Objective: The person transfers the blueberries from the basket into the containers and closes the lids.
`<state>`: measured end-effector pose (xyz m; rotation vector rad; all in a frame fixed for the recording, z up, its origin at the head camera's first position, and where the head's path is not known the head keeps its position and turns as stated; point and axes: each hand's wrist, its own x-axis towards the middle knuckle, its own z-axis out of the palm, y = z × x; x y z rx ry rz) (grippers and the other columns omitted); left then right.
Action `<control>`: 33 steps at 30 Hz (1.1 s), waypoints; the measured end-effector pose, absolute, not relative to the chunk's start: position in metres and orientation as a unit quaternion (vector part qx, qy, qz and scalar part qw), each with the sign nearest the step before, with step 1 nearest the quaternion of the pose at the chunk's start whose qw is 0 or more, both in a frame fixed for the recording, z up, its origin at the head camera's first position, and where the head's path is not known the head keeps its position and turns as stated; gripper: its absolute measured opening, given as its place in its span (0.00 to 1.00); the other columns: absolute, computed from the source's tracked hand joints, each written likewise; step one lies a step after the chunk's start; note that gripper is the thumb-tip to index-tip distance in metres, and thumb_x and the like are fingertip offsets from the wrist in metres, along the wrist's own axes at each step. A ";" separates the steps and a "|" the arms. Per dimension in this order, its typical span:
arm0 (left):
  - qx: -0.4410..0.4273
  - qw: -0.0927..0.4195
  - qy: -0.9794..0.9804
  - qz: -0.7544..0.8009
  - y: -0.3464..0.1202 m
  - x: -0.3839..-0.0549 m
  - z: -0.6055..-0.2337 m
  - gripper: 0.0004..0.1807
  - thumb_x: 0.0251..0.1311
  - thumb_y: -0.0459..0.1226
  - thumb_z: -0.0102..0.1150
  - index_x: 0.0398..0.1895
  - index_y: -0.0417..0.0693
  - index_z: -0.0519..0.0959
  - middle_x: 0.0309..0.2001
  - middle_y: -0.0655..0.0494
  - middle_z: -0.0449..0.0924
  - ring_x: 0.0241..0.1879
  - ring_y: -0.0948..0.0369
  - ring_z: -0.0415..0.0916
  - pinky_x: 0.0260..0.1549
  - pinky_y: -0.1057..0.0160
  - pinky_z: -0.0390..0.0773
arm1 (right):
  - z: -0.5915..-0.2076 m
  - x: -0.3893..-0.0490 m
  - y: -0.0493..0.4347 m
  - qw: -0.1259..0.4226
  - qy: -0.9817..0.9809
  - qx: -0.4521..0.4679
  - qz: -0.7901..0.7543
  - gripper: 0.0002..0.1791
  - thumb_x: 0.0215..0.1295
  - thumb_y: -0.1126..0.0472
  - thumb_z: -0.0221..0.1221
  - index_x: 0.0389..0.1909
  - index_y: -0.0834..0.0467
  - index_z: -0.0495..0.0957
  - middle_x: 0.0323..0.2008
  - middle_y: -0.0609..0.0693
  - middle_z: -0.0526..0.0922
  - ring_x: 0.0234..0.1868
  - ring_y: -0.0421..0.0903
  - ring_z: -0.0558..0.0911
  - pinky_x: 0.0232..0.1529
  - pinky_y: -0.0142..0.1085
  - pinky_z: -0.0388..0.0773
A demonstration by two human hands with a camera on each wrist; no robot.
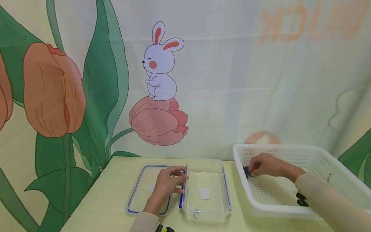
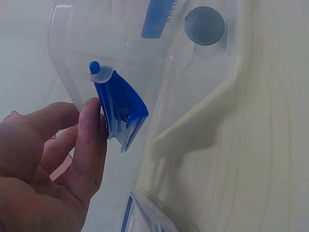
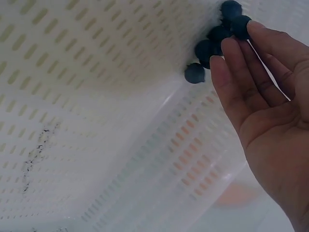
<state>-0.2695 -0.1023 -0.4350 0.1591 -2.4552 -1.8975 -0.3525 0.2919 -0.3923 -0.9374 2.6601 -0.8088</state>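
Observation:
My right hand reaches into a white perforated basket, at its left wall. In the right wrist view, the thumb and fingertips pinch a dark blueberry. More blueberries cluster against the basket right beside it. My left hand holds the left rim of a clear plastic box, its fingertips right at a blue latch that hangs down. A small white label shows at the box's bottom. Seen through the clear plastic in the left wrist view is a round grey-blue shape.
A clear lid with a blue seal lies left of the box, partly under my left hand and forearm. Box and basket stand on a pale yellow table, the basket to the right. Behind them hangs a printed curtain.

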 end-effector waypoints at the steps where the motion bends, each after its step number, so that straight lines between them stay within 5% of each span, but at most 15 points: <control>1: 0.050 0.017 -0.790 -0.611 -0.102 -0.270 -0.435 0.20 0.65 0.34 0.74 0.60 0.48 0.87 0.45 0.50 0.82 0.36 0.57 0.84 0.27 0.61 0.89 | -0.389 -0.351 0.292 0.102 0.902 -0.315 -0.279 0.03 0.66 0.68 0.71 0.38 0.61 0.86 0.37 0.48 0.88 0.39 0.43 0.86 0.39 0.35 0.85; 21: 0.053 0.013 -0.784 -0.618 -0.104 -0.271 -0.437 0.19 0.65 0.34 0.74 0.60 0.48 0.87 0.46 0.49 0.82 0.36 0.56 0.84 0.28 0.61 0.89 | -0.311 -0.305 0.271 -0.032 0.906 -0.286 -0.311 0.05 0.71 0.61 0.69 0.46 0.55 0.87 0.44 0.45 0.87 0.45 0.44 0.87 0.47 0.36 0.87; 33: 0.048 0.014 -0.786 -0.616 -0.103 -0.269 -0.436 0.21 0.65 0.35 0.74 0.61 0.48 0.86 0.45 0.50 0.83 0.37 0.57 0.84 0.28 0.61 0.89 | -0.304 -0.272 0.246 -0.096 0.841 -0.359 -0.393 0.08 0.68 0.70 0.69 0.44 0.55 0.87 0.48 0.50 0.84 0.43 0.43 0.88 0.45 0.32 0.87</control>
